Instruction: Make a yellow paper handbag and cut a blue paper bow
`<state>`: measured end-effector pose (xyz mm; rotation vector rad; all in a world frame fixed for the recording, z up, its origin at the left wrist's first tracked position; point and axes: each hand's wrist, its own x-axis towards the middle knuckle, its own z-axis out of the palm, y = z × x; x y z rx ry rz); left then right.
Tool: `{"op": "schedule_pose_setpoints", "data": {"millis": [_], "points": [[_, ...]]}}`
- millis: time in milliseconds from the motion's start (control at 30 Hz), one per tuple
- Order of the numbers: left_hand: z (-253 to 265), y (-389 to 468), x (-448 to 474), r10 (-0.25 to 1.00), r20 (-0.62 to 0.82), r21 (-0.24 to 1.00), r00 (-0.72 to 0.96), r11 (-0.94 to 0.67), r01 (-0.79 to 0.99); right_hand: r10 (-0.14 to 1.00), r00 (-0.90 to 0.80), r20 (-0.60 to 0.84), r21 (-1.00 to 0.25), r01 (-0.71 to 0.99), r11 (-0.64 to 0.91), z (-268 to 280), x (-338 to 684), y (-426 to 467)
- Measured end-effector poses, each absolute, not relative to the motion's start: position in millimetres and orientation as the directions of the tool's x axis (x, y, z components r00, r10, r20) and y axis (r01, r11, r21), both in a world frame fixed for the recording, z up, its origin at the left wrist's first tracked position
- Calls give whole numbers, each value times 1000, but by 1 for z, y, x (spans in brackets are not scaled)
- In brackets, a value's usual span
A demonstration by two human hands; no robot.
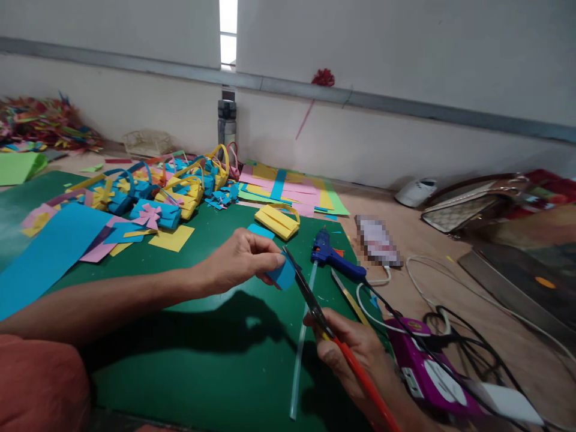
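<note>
Between the thumb and fingers of my left hand (245, 259) is a small piece of blue paper (284, 275), held above the green board (198, 360). My right hand (355, 354) grips a pair of scissors (310, 297) with red handles. Their blades point up and away, right at the paper's edge; whether they touch it I cannot tell. Just beyond my left hand sits a yellow paper bag (276, 222) with a handle, beside another blue piece. A blue glue gun (335, 258) lies right of the scissors, its clear glue stick (297, 372) running towards me.
Several small paper bags (180, 195) with handles crowd the board's back left, near a large blue sheet (58, 252). Coloured sheets (292, 189) lie at the back. On the right are a cutter (348, 297), a phone (378, 240), cables, a purple power strip (427, 366) and a handbag (468, 207).
</note>
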<state>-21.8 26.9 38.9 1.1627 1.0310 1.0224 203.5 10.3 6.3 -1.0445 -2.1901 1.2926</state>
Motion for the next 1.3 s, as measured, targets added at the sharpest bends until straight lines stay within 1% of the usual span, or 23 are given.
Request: {"op": "schedule_pose_setpoints", "data": {"millis": [167, 267, 400, 467, 567, 700, 900, 1133, 1233, 1300], "points": [[39, 28, -21, 974, -101, 988, 203, 122, -97, 775, -631, -29, -880, 383, 280, 3, 204, 12], [40, 29, -22, 974, -114, 988, 196, 132, -85, 811, -583, -39, -918, 341, 201, -1, 206, 12], [38, 30, -23, 985, -91, 995, 147, 97, -32, 886, -459, -65, -958, 277, 74, -2, 206, 10], [36, 31, -23, 987, -93, 995, 134, 98, -32, 897, -434, -76, -966, 254, 41, -1, 205, 9], [31, 33, -23, 982, -120, 985, 143, 135, -105, 888, -453, -74, -972, 232, 37, 0, 204, 9], [28, 36, -23, 974, -167, 964, 153, 194, -182, 877, -477, -52, -969, 238, 72, -4, 208, 14], [29, 34, -23, 975, -167, 955, 145, 197, -222, 861, -505, -64, -961, 263, 83, 0, 207, 18], [37, 27, -22, 983, -151, 949, 100, 172, -262, 824, -563, -64, -976, 209, 66, 17, 201, 8], [41, 24, -21, 979, -172, 945, 111, 196, -263, 810, -578, -97, -981, 192, 19, 16, 202, 6], [42, 22, -20, 976, -177, 940, 129, 206, -273, 794, -599, -104, -978, 206, 27, 15, 204, 8]]}}
